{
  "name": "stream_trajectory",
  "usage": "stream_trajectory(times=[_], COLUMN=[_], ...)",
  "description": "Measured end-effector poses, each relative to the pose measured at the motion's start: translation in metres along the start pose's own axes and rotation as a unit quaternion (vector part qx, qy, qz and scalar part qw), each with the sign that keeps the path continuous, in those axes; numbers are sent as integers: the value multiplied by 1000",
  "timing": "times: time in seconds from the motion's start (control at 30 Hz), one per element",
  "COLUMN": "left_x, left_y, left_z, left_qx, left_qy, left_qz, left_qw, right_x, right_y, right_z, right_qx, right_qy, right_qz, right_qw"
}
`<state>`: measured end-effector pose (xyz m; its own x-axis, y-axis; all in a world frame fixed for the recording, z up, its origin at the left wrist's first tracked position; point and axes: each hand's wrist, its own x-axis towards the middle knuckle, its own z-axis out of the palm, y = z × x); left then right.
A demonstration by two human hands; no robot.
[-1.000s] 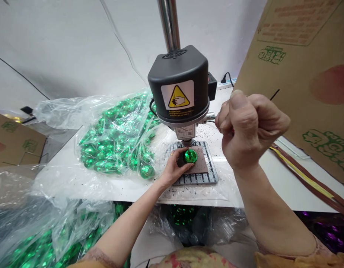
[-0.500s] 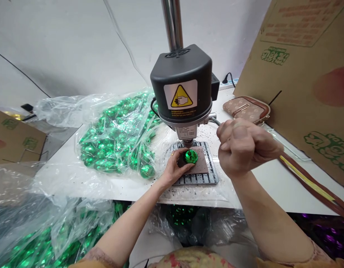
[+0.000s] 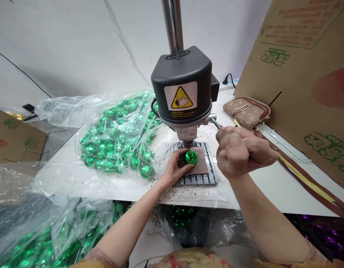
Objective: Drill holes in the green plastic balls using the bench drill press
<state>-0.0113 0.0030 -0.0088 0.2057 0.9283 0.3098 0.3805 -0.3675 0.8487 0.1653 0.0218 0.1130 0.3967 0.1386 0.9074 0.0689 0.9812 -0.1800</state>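
A shiny green faceted ball [image 3: 191, 158] sits on a brown board [image 3: 201, 163] on the slotted base [image 3: 212, 176] of a bench drill press [image 3: 181, 85]. My left hand [image 3: 176, 166] is closed round the ball's left side, thumb in front and fingers behind. Right above the ball is the drill chuck [image 3: 188, 143]; I cannot tell whether the bit touches it. On the right, my right hand [image 3: 239, 150] is a fist round the drill press's feed lever [image 3: 216, 122], whose end is hidden inside the fingers.
A clear bag of green balls [image 3: 116, 137] lies left of the drill. Another bag of green balls [image 3: 57, 238] is below the table edge. Behind my right hand lie a brown patterned purse [image 3: 247, 109] and its strap [image 3: 308, 182], beside a large cardboard box [image 3: 297, 85]. Dark shavings dot the base.
My right hand has moved slightly down and to the left with the lever. My left hand and the green ball have stayed in place.
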Motion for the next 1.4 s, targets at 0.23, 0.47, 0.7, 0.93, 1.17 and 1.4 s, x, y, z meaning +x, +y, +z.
stream_trajectory(times=[0.23,0.47,0.7,0.93,1.17,1.4], left_x=[-1,-6,-103,-157,-128,-89], left_y=[-3,8,24,13,6,-15], left_z=[1,4,5,4,-44,-97], left_qx=[-1,77,155,260,359,358], left_qy=[6,75,-2,-246,112,253], left_qz=[1,21,204,246,179,-163], left_qw=[1000,994,967,901,909,884], right_x=[-3,43,46,45,45,44], right_y=[-5,-15,-10,-7,-9,-11], right_z=[2,27,24,22,22,22], right_qx=[-1,-11,4,8,-2,-12], right_qy=[9,48,42,51,51,54], right_qz=[22,144,135,134,142,144], right_qw=[1000,988,990,990,989,988])
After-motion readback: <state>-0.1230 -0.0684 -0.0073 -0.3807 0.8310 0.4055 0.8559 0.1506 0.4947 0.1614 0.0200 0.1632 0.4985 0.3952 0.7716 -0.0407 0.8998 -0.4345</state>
